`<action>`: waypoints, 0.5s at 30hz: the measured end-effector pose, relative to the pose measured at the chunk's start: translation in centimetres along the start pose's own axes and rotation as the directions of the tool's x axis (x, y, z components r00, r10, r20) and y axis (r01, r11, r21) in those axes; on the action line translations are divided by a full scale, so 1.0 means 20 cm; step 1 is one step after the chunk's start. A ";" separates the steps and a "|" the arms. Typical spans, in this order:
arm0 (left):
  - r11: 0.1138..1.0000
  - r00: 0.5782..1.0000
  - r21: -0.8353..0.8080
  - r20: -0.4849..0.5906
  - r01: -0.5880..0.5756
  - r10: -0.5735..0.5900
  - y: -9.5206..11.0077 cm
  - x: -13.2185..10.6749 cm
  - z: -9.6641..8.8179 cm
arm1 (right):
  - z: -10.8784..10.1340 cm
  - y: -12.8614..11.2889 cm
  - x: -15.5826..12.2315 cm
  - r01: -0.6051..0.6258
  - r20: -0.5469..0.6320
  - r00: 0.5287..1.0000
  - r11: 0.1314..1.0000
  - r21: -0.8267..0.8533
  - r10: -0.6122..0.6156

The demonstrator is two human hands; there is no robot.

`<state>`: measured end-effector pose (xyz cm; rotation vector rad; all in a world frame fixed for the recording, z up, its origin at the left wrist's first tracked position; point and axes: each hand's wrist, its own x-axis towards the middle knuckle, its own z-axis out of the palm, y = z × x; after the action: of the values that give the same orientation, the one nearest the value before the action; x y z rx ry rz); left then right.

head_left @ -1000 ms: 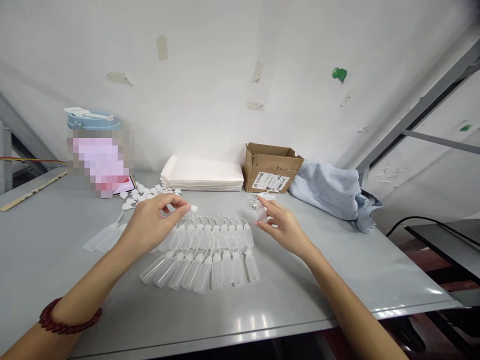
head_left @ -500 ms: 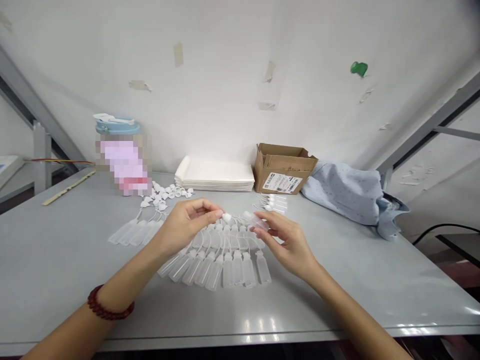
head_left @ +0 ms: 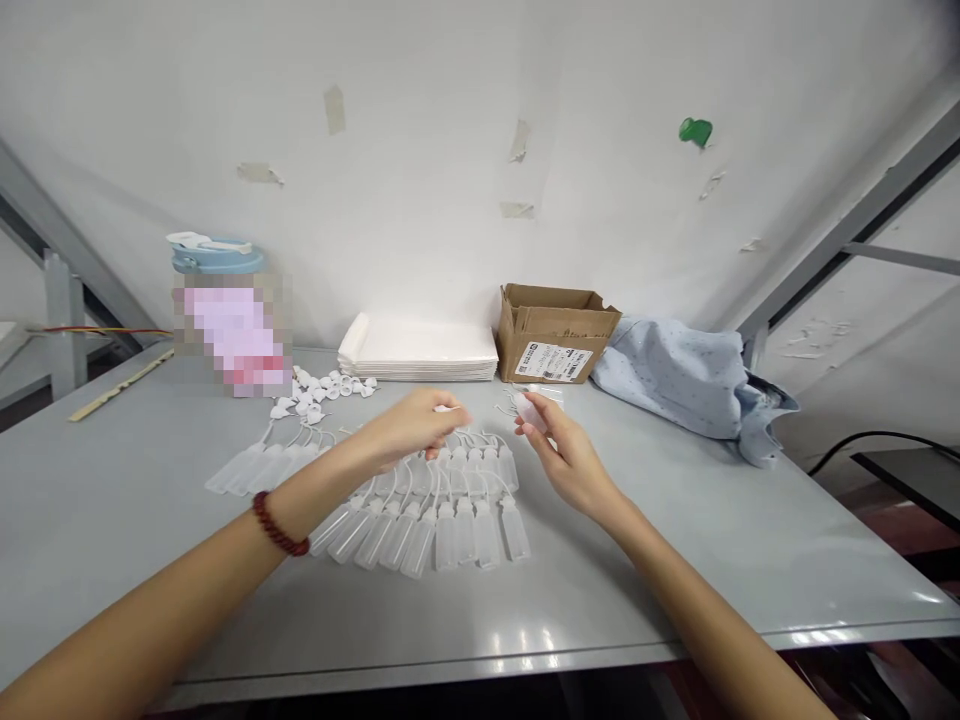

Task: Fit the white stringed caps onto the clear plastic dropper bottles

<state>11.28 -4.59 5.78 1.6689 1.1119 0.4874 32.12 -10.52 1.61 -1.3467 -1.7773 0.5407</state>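
Observation:
My right hand (head_left: 566,450) is closed around a small translucent squeeze bottle (head_left: 528,410), held tilted above the table. To its left, my left hand (head_left: 412,428) pinches a white cap (head_left: 444,408), mostly hidden by its fingers and a little blurred. Beneath and in front of my hands lie rows of similar translucent bottles (head_left: 465,532) with thin white straps at their necks. More bottles (head_left: 251,468) lie farther left, partly behind my left forearm. A loose pile of white caps (head_left: 330,388) rests beyond them.
At the back stand a stack of white sheets or envelopes (head_left: 420,350) and an open cardboard box (head_left: 559,335). A light blue cloth (head_left: 667,380) lies at the right. A blue-lidded container (head_left: 217,258) with pixelated sides is at the back left, near a wooden strip (head_left: 124,384).
My left hand has turned over, its back now upward, and moved right and slightly up relative to the bottles. My right hand has drawn slightly right with its bottle. The view has shifted slightly.

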 end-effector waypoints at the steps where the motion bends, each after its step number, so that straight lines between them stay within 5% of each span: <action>1: 0.972 0.999 0.228 0.030 -0.051 0.045 0.01 0.04 0.03 | 0.00 0.00 0.00 0.013 -0.008 1.000 1.000 -0.006 -0.013; 7: 0.874 0.997 0.485 -0.040 -0.032 0.059 0.01 0.23 0.17 | -0.03 0.01 0.01 0.019 -0.046 0.999 0.999 -0.040 -0.021; 15: 0.824 1.000 0.566 -0.022 0.027 -0.018 0.06 0.25 0.20 | -0.02 0.00 0.00 0.066 -0.046 0.997 0.994 -0.088 -0.070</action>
<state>17.32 -2.54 4.27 2.1628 1.3756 0.1492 32.56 -10.48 1.84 -1.3418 -1.8175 0.3944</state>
